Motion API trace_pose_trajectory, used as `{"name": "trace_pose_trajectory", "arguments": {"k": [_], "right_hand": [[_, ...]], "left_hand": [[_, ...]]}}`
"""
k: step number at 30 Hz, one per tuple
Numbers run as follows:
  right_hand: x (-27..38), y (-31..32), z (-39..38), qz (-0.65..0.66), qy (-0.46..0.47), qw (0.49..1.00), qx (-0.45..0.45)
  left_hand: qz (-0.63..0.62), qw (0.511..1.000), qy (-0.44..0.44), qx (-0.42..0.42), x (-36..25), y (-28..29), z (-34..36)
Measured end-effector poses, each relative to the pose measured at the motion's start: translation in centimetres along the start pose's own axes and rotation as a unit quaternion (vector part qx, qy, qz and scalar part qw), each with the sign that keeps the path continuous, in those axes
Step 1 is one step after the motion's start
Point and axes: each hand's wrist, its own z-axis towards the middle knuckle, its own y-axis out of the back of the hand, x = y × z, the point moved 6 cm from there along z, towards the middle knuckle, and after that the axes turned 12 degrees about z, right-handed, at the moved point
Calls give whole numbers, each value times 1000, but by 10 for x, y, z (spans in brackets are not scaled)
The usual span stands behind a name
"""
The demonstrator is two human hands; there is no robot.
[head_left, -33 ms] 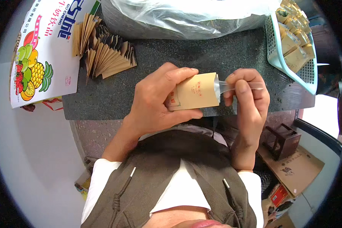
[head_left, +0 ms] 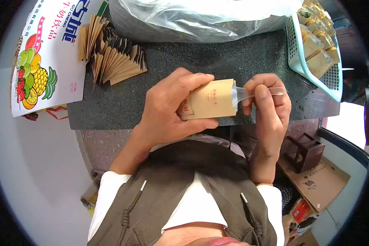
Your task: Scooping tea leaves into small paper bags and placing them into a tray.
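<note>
My left hand [head_left: 164,102] is wrapped round a small kraft-paper packet [head_left: 211,98] with red print, held sideways above the front of the dark speckled table. At the packet's open right end, my right hand [head_left: 266,106] pinches a clear, flat plastic piece [head_left: 244,93], perhaps a scoop handle, which reaches into the opening; its far end is hidden. Behind my left hand, fanned stacks of similar brown packets [head_left: 117,65] lie on the tabletop [head_left: 180,55].
A fruit-printed carton [head_left: 49,57] stands at the left. Across the back lies a large translucent plastic bag [head_left: 201,20]. A pale blue basket [head_left: 334,86] of packets sits at the back right. Below right are a dark wooden stand [head_left: 303,151] and flattened cardboard [head_left: 328,184].
</note>
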Motion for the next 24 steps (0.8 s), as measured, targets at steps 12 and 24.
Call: {"name": "trace_pose_trajectory", "arguments": {"k": [12,24], "right_hand": [[-1,-8,-2,-209,60,973,76],[-4,-5,7,27,-19,996,84]], "left_hand": [[109,994,-4,10,-11,1,2],[-125,987,105,-7,4,-5,-3]]}}
